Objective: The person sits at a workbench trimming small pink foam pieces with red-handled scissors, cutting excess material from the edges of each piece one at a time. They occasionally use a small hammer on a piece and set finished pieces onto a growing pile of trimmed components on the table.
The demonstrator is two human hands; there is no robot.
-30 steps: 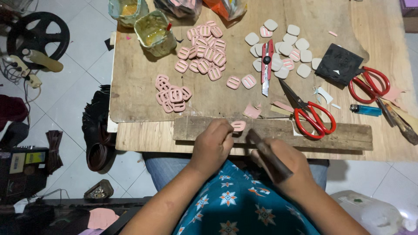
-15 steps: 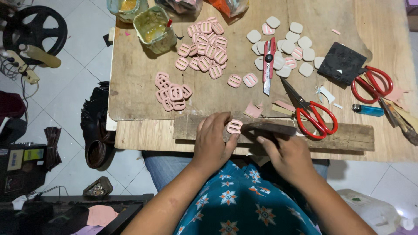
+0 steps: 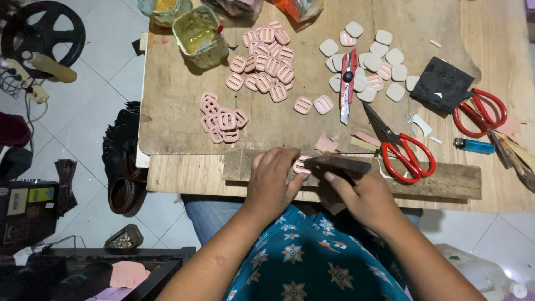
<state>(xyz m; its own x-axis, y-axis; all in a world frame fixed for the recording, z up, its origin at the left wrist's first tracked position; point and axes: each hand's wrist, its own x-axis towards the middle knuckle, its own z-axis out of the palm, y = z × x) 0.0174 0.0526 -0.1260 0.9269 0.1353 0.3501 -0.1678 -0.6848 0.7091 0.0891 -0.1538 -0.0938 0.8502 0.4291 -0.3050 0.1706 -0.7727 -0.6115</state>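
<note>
Pink buckle piece lies on the worn wooden block at the near edge of the desk, pinned under the fingertips of the left hand. That hand's grip is pressed flat, fingers together and bent down onto the piece rather than wrapped around it. The right hand has its grip clamped on a dark flat tool, thumb along the near side, fingers curled beneath; the tool's left end touches the pink piece.

Just beyond the block lie pink offcuts and red-handled scissors, their handles overlapping the block. Farther back on the desk sit a small heap of pink buckles, a larger spread of them, pale grey rounded pieces and a red utility knife. A second pair of red scissors and a blue lighter lie to the right.
</note>
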